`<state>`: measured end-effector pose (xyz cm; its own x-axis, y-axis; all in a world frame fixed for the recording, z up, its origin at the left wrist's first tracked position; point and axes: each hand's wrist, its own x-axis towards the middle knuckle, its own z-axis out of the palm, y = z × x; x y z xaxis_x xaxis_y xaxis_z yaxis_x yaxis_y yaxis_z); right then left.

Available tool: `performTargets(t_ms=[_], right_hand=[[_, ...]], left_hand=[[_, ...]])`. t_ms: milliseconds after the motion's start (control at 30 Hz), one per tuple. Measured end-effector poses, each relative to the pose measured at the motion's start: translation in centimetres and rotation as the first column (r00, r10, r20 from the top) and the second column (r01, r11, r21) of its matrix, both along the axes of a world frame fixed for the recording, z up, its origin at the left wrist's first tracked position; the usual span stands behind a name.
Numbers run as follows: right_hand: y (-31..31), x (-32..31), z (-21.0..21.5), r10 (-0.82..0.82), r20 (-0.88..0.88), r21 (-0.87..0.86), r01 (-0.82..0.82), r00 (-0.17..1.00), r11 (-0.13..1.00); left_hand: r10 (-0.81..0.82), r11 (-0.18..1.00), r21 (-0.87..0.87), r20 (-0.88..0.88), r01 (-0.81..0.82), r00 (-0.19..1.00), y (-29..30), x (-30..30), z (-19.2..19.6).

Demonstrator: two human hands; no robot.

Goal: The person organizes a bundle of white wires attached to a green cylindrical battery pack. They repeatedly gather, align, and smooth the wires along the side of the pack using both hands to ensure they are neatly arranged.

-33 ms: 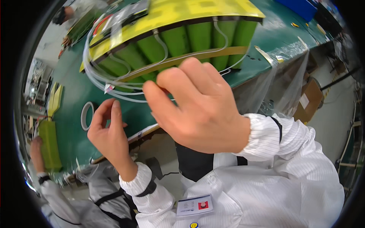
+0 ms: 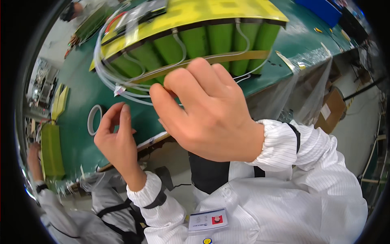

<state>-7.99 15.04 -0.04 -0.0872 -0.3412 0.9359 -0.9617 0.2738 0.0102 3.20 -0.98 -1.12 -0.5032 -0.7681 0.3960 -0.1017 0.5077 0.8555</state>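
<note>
We are holding both bare hands in front of a long pack of green, upright cylinders under a bright yellow top sheet (image 2: 195, 40), which is standing on the green-surfaced desk (image 2: 77, 118), toward its far side from us. Our left hand (image 2: 120, 144) is bending its thumb and forefinger so that their tips are lying close together; we cannot tell whether anything thin is sitting between them. Our right hand (image 2: 211, 118) is staying higher and nearer the pack, its fingers curled inward and its back facing us; its fingertips are mostly hiding, so we cannot tell whether it is gripping something. The two hands are remaining apart from each other.

Thin, whitish, looped cables (image 2: 97, 59) are curving around the pack's left end and running behind our right hand, and a small white tag (image 2: 119, 90) is hanging on them. A flat brown strip (image 2: 160, 72) is crossing the cylinders' front, and a flat black and grey device (image 2: 142, 14) is lying on the yellow top. Just beside our left hand, a white ring-shaped roll of tape (image 2: 90, 122) is resting on the desk. Farther left, a co-worker's bare hand (image 2: 34, 156) is reaching beside an olive-green rectangular block (image 2: 53, 152). Clear plastic sheeting (image 2: 280, 91) is draping over the desk's edge at right.
</note>
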Motion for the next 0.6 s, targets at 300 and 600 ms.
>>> performTargets(t_ms=[300,600], right_hand=[[-0.4,-0.6,7.2,0.148,0.001,0.45,-0.132,0.989,0.883],[-0.2,-1.0,4.2,-0.151,0.08,0.502,0.091,0.985,0.86]], left_hand=[[0.006,0.993,-0.116,0.014,-0.004,1.0,1.6,-1.1,-1.0],[-0.114,0.987,-0.129,-0.127,0.098,0.985,2.1,-1.0,-1.6]])
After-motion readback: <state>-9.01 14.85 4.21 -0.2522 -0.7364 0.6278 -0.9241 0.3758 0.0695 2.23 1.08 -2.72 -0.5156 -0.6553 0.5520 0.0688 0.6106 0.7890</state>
